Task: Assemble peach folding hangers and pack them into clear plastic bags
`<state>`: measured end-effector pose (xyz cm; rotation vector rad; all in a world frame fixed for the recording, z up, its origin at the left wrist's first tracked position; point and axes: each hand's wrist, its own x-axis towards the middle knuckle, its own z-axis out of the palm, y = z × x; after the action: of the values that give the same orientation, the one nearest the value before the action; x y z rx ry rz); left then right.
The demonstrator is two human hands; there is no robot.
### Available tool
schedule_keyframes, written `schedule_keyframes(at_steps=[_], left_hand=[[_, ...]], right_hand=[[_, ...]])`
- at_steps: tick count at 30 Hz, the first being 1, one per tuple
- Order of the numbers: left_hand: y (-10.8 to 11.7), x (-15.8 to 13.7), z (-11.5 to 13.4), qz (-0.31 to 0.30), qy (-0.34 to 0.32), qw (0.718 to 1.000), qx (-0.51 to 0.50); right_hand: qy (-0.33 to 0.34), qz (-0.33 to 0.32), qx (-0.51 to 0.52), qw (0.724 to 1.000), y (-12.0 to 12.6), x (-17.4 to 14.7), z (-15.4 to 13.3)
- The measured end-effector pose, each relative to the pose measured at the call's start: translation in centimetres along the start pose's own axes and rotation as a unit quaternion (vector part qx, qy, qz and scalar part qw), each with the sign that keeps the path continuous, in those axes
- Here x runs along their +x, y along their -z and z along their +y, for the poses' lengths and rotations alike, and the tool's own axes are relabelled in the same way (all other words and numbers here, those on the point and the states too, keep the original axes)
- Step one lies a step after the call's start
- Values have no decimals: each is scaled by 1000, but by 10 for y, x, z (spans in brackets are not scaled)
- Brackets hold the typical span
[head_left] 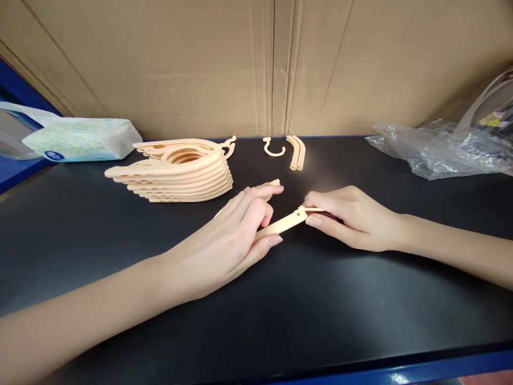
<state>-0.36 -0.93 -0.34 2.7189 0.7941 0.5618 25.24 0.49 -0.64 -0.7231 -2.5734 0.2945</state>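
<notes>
Nearest the camera, at the near left, the bare left forearm reached over the smooth black tabletop to the left hand, whose fingers were loosely bent, thumb along the near side, around a pale cream, flat plastic hanger arm. That piece sat mid-scene between both hands; whether it touched the tabletop could not be told. At its right end, the right hand had thumb and forefinger pinched almost together on a thin cream plastic stem.

By its look, the hanger arm was light and stiff, its surface perhaps a little slippery; the slim stem and the joint beside it seemed the parts likeliest to snap under a hard twist. The broad flat part looked the surest hold, the stem best taken lightly near its root. The hanger arm was smooth and straight-sided, with a small round mark near the joint; another cream plastic tip showed beyond the left hand, its connection hidden
</notes>
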Motion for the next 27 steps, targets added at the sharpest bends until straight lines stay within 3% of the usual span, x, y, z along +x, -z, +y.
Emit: schedule_keyframes(at_steps=[10,27], left_hand=[[0,-2,-3,-14,-38,997,65],[1,1,0,-6,-37,996,80]], right_hand=[[-2,5,11,1000,-1,-1,-1],[-21,9,0,1000,-1,-2,-1]])
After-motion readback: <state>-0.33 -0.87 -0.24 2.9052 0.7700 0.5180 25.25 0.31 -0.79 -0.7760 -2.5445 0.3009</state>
